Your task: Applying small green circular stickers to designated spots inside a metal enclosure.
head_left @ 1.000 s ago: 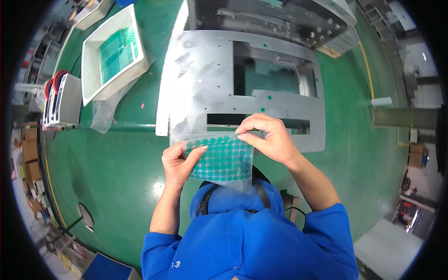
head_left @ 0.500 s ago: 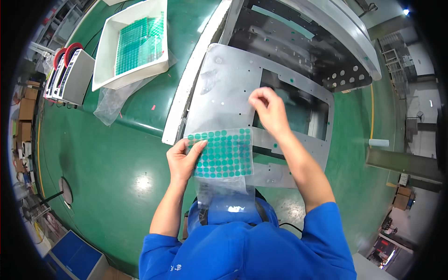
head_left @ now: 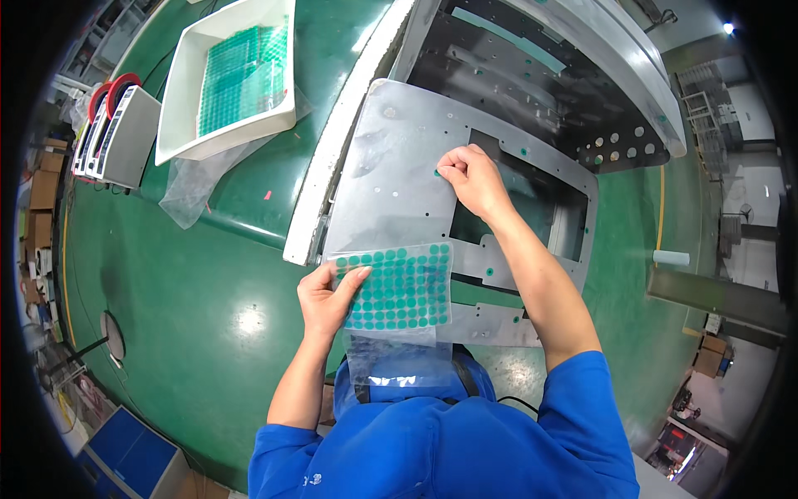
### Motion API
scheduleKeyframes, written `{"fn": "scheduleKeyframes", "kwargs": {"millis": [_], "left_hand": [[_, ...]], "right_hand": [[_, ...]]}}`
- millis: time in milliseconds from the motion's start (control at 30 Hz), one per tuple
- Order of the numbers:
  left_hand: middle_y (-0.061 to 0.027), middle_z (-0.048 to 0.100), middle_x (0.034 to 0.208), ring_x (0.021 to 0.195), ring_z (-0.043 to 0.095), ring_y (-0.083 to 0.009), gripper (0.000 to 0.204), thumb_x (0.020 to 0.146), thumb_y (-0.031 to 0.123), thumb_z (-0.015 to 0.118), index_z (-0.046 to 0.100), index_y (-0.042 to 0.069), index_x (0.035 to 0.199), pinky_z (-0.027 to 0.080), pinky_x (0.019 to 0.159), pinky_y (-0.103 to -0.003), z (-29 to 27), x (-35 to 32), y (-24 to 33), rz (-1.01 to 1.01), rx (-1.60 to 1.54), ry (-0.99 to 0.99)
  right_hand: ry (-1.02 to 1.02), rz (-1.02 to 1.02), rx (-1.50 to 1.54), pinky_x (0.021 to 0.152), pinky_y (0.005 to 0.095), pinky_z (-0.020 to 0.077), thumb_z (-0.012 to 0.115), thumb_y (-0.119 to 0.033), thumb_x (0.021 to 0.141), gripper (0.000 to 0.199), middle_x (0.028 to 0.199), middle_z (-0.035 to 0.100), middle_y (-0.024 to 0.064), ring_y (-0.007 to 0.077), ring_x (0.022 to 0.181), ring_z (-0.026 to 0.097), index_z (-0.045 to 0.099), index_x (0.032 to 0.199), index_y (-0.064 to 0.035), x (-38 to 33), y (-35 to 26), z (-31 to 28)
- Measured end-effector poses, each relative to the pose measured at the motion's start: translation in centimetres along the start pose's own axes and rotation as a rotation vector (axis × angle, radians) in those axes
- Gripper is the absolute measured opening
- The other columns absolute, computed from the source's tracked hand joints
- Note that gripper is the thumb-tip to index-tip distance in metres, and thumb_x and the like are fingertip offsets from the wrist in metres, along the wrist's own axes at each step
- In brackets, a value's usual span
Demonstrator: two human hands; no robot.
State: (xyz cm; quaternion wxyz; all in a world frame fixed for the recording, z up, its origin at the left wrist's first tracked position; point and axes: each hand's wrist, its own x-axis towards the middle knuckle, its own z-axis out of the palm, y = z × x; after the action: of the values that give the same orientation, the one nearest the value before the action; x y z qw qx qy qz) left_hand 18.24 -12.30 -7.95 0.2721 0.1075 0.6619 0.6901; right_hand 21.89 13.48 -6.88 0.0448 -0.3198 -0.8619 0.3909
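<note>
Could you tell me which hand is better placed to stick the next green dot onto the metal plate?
Right: the right hand already rests on the metal plate, while the left hand holds the sheet of green dots.

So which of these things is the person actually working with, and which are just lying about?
In use: left hand holding the dot sheet; right hand pressing on the metal plate.

Lying about: white tray of more sheets, plastic bag, grey box, blue crate.

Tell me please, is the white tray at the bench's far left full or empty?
Partly filled: the white tray holds sheets of green dots.
</note>
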Motion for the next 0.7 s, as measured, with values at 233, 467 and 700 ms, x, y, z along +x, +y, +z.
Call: {"fn": "scheduleKeyframes", "kwargs": {"millis": [233, 467, 700], "left_hand": [[0.0043, 0.056, 0.064, 0.057, 0.044, -0.0011, 0.008, 0.072, 0.005, 0.067, 0.063, -0.001, 0.077, 0.034, 0.05, -0.016, 0.3, 0.0, 0.4, -0.022, -0.058, 0.005], [0.0046, 0.055, 0.062, 0.055, 0.043, -0.0009, 0.007, 0.072, 0.005, 0.068, 0.064, 0.0, 0.075, 0.033, 0.049, -0.016, 0.2, 0.0, 0.1, -0.004, -0.006, 0.005], [0.0049, 0.054, 0.061, 0.055, 0.043, -0.0009, 0.007, 0.071, 0.005, 0.068, 0.063, 0.0, 0.073, 0.032, 0.048, -0.016, -0.3, -0.2, -0.7, 0.01, -0.001, 0.025]], "right_hand": [[-0.012, 0.046, -0.059, 0.072, 0.0315, 0.0423, 0.059, -0.015, 0.074, 0.008, 0.085, 0.053, 0.0053, 0.0196, 0.079, 0.053, 0.06, 0.077, -0.0084, 0.2, -0.3, 0.0], [0.004, 0.055, -0.128, 0.07, 0.0312, 0.0427, 0.059, -0.016, 0.073, 0.008, 0.084, 0.053, 0.0041, 0.019, 0.078, 0.053, 0.06, 0.077, -0.0098, 0.1, -0.5, 0.1], [-0.014, 0.119, -0.042, 0.06, 0.0283, 0.0413, 0.068, -0.015, 0.065, 0.017, 0.07, 0.051, 0.0022, 0.0147, 0.064, 0.049, 0.059, 0.077, -0.0085, 0.5, -0.5, -0.2]]}}
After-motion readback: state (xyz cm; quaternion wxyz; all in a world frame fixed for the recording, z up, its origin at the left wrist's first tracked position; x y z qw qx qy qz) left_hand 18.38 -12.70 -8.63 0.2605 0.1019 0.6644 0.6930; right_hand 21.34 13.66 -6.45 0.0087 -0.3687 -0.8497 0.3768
